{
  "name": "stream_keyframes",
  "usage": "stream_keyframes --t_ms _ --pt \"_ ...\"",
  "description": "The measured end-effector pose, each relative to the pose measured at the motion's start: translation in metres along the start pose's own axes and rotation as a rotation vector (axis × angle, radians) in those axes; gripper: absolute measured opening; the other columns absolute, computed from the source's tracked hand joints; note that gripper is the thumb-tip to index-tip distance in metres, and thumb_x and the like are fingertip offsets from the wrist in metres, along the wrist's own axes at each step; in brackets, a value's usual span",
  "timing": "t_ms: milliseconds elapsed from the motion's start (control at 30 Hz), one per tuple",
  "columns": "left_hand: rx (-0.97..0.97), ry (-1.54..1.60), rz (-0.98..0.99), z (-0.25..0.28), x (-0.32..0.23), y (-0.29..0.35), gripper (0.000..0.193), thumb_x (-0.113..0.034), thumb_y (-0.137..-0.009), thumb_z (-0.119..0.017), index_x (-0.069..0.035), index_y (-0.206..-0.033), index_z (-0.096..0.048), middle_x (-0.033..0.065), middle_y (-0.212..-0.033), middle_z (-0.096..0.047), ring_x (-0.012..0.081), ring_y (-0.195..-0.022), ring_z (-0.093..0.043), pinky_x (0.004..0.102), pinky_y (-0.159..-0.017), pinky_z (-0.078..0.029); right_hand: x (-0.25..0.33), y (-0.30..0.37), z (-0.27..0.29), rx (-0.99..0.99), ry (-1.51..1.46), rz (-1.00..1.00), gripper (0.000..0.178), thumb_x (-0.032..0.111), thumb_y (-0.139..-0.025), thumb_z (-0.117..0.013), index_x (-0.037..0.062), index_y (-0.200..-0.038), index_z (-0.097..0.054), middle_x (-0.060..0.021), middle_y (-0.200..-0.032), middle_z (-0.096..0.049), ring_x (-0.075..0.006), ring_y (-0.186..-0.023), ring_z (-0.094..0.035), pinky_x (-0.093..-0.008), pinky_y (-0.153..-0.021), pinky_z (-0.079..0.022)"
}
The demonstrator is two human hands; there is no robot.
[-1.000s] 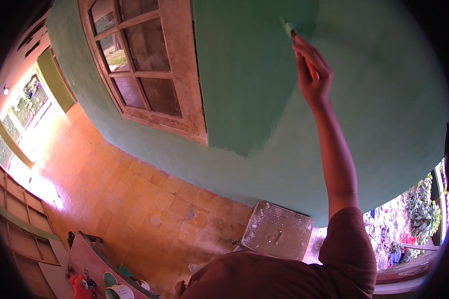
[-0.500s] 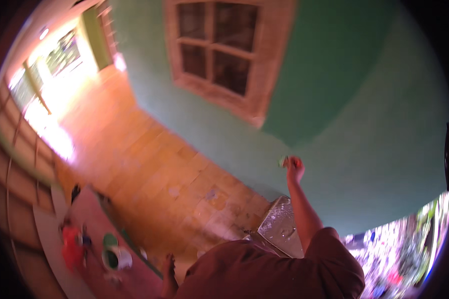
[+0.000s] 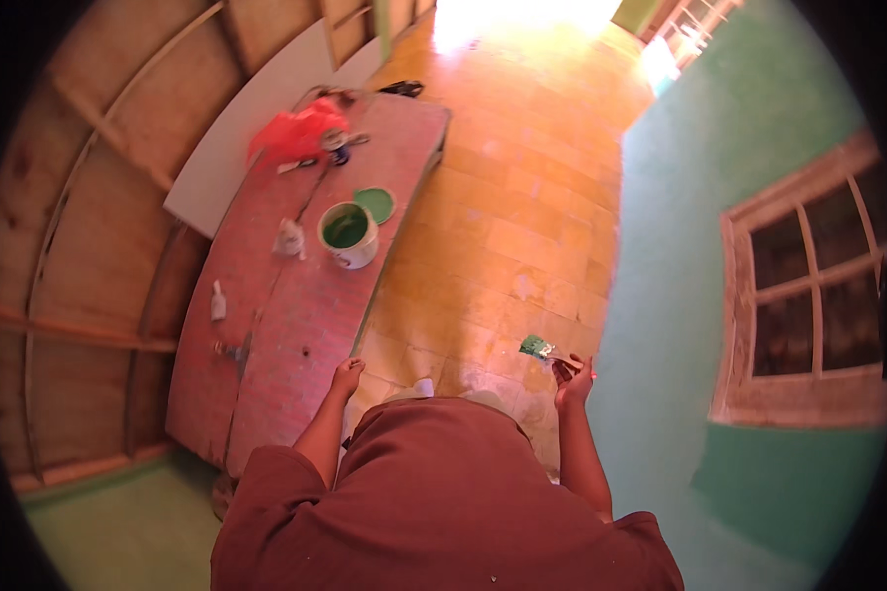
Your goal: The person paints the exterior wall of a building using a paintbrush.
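Observation:
My right hand (image 3: 574, 382) grips a paintbrush (image 3: 537, 347) by its handle, the fingers closed round it. Green paint covers the bristles, which point left over the floor. My left hand (image 3: 348, 376) hangs by the near right edge of the reddish table (image 3: 296, 345), fingers curled in and nothing seen in them. On that table stands a white bucket (image 3: 357, 254) with dark green paint inside. Its green-coated lid (image 3: 375, 204) lies just behind it. At my right rises the wall (image 3: 650, 325), pale green with a darker green painted patch (image 3: 788, 478) below the window.
A red plastic bag (image 3: 296, 135), a small can (image 3: 334, 143), a crumpled white item (image 3: 289, 238) and a white bottle (image 3: 218, 300) lie on the table. A wood-framed window (image 3: 808, 286) is at right. Yellow tiled floor (image 3: 503, 236) runs toward a bright opening; a bare wooden partition (image 3: 99, 227) stands left.
My view has swung left, away from the wall and toward the table and bucket. My right hand has come down from the wall with the brush. The left hand now shows fully beside the table.

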State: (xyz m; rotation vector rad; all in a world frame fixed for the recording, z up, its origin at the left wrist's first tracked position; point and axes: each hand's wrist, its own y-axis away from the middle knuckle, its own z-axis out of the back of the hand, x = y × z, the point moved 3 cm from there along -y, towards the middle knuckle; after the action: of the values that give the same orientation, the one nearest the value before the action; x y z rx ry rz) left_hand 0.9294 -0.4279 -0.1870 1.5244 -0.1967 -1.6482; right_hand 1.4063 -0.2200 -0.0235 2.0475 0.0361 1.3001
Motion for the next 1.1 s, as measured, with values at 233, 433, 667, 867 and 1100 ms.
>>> stream_keyframes --t_ms 233,433,667,867,1100 --pt "-0.179 0.187 0.104 0.036 0.058 0.012 0.037 -0.022 -0.088 -0.062 0.003 -0.115 -0.06 0.0116 -0.107 -0.066 0.0187 -0.1 -0.06 0.0313 -0.089 -0.046 -0.002 -0.021 -0.15 0.266 0.373 0.042 0.053 0.052 -0.096 -0.045 0.002 -0.095 -0.062 -0.0056 -0.076 -0.059 -0.016 -0.072 -0.063 -0.0282 -0.061 -0.051" --pt "-0.342 0.337 0.165 0.038 0.07 0.003 0.039 -0.023 -0.087 -0.063 0.003 -0.116 -0.059 0.0132 -0.107 -0.066 0.0191 -0.1 -0.06 0.0313 -0.089 -0.045 -0.024 -0.045 -0.262 0.487 0.492 -0.024 0.052 0.052 -0.097 -0.043 0.0043 -0.103 -0.063 -0.0022 -0.073 -0.06 -0.0151 -0.07 -0.063 -0.0278 -0.058 -0.049" --pt "-0.438 0.374 0.175 0.02 0.02 -0.006 0.039 -0.022 -0.089 -0.061 0.003 -0.119 -0.057 0.0137 -0.109 -0.065 0.0191 -0.102 -0.06 0.0306 -0.09 -0.045 -0.027 -0.076 -0.392 0.758 0.644 -0.07 0.046 0.047 -0.097 -0.048 0.0043 -0.104 -0.064 -0.0024 -0.074 -0.06 -0.0151 -0.07 -0.063 -0.0268 -0.056 -0.047" --pt "-0.54 0.608 0.247 0.012 -0.029 0.015 0.042 -0.023 -0.09 -0.061 0.001 -0.124 -0.055 0.0072 -0.105 -0.064 0.014 -0.098 -0.058 0.0274 -0.088 -0.044 -0.063 -0.087 -0.481 0.969 0.773 -0.099 0.033 0.033 -0.095 -0.055 0.0042 -0.107 -0.065 -0.0061 -0.087 -0.065 -0.0159 -0.073 -0.064 -0.0271 -0.058 -0.048" --pt "-0.693 0.662 0.345 0.019 -0.034 0.042 0.04 -0.026 -0.091 -0.061 -0.001 -0.123 -0.057 0.0052 -0.103 -0.064 0.0116 -0.091 -0.056 0.0258 -0.082 -0.044 -0.13 -0.057 -0.536 1.107 0.918 -0.235 0.032 0.029 -0.095 -0.056 0.0057 -0.117 -0.061 -0.0073 -0.096 -0.065 -0.0163 -0.077 -0.065 -0.0272 -0.062 -0.051"
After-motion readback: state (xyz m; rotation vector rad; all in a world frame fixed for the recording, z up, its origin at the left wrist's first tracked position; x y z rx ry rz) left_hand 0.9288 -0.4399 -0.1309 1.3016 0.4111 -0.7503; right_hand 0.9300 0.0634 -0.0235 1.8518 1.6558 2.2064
